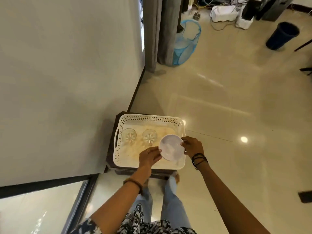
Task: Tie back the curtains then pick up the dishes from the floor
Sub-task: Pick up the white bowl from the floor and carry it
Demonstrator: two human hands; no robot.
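The step in hand looks like the second half of the task, gathering the dishes; the plate (171, 147) is held over the near right corner of the tray (148, 119), between both hands; the left hand (148, 157) pinches its near left rim with thumb and fingers curled round the edge, and the right hand (192, 146) grips its right rim, fingers curled about it; whether the plate already touches the tray floor I cannot tell.

The tray sits on a low dark stool (118, 118) against the wall; two glasses (129, 136) stand side by side along the tray's left half, just beside the plate but apart from it.

The curtain (157, 31) hangs gathered at the far end of the wall, which suggests the first half is done, though no tie shows.

The next move, as I judge it, calls for lowering the plate flat into the tray's right part, keeping it off the nearer glass, then letting go with both hands; no other dishes show on the floor (219, 107) in this view.
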